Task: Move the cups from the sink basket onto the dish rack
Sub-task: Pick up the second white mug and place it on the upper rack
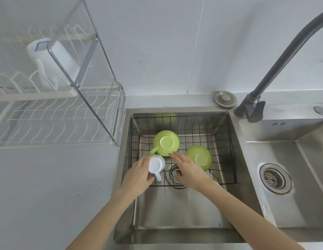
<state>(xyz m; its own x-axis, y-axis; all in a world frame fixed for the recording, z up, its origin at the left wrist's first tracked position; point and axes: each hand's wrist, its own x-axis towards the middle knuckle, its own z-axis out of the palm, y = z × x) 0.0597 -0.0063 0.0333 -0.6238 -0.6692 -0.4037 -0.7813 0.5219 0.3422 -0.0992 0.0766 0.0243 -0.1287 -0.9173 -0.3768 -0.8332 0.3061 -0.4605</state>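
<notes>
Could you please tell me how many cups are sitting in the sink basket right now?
3: a green cup at the back, another green cup right, a white cup front left.

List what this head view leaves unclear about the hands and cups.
- Left hand on the small white cup: whether its grip has closed is hidden by the hand itself.
- Right green cup: any handle is hidden behind the right hand.
- White cup on the dish rack: blurred behind rack wires.
</notes>
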